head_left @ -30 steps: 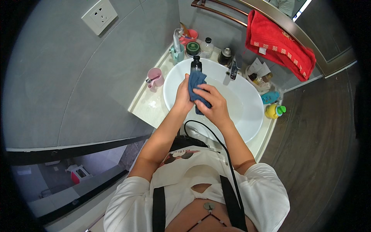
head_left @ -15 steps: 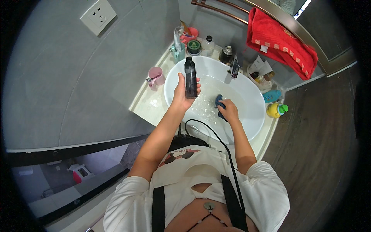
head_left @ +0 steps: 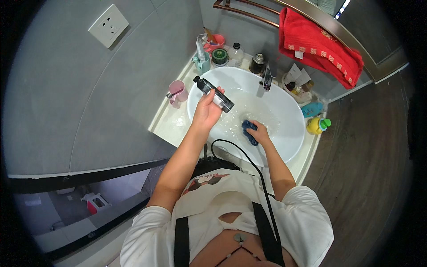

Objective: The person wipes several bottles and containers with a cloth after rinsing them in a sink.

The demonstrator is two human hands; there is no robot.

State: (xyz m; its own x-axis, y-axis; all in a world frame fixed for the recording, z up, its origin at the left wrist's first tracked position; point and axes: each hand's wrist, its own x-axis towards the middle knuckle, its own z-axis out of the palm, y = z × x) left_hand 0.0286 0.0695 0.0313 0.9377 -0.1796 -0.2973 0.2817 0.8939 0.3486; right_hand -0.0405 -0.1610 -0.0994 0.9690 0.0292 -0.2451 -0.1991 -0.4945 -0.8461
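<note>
A dark bottle (head_left: pixel 226 103) with a black cap lies tilted in my left hand (head_left: pixel 207 112), its capped end pointing up and left. My fingers and thumb wrap round its middle, over the left part of the white oval sink (head_left: pixel 291 138). Down in the basin, my right hand (head_left: pixel 259 133) grips a bunched dark blue cloth (head_left: pixel 249 129). Rippling, bubbly water (head_left: pixel 240 104) surrounds the cloth.
A dark faucet (head_left: pixel 267 80) stands at the sink's back rim. Along the counter are a pink mug (head_left: pixel 178 91), a green-lidded jar (head_left: pixel 219 57), a clear bottle (head_left: pixel 235 55) and a yellow bottle (head_left: pixel 315 126). A red towel (head_left: pixel 318 51) hangs at the back right.
The bottle has turned from upright to a slant, its cap swinging left. My right hand has shifted slightly left and down with the cloth, which shows more now.
</note>
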